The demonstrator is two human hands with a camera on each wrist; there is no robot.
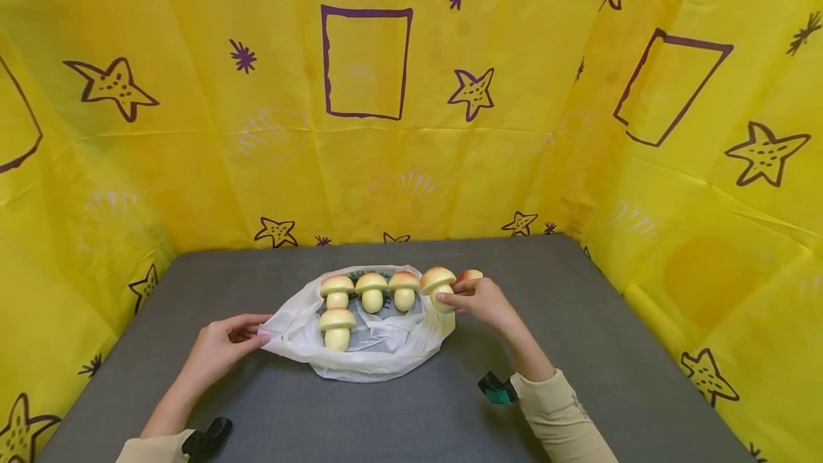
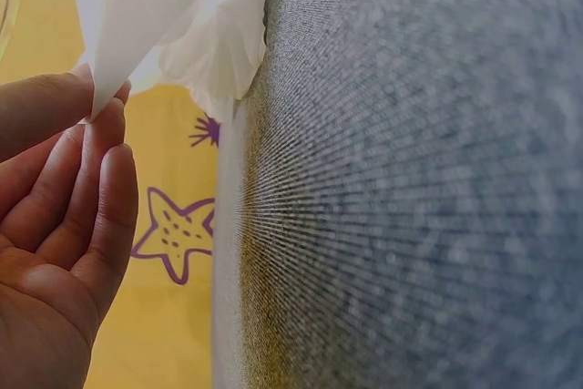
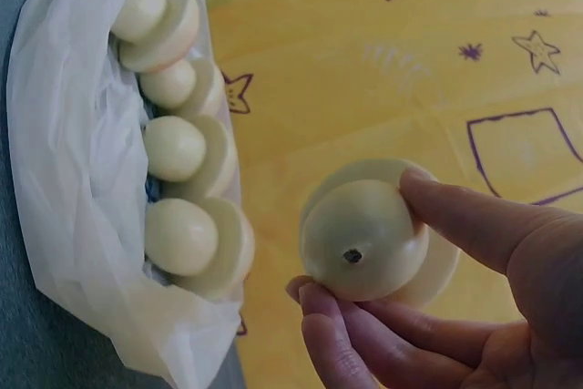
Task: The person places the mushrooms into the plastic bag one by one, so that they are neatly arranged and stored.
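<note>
My left hand pinches the left corner of a white plastic bag between thumb and fingers; in the left wrist view the bag's tip shows in that pinch. Several artificial mushrooms with pale stems and yellow-red caps lie on the bag, most in a row at the back and one mushroom in front at left. My right hand grips another mushroom by its stem, at the bag's right edge. The stem's underside has a small dark spot. Behind that hand, a further red-capped mushroom is mostly hidden.
The bag lies on a dark grey table. Yellow cloth walls with purple stars and frames stand at the back and both sides. A dark green patch under the row of mushrooms is partly covered.
</note>
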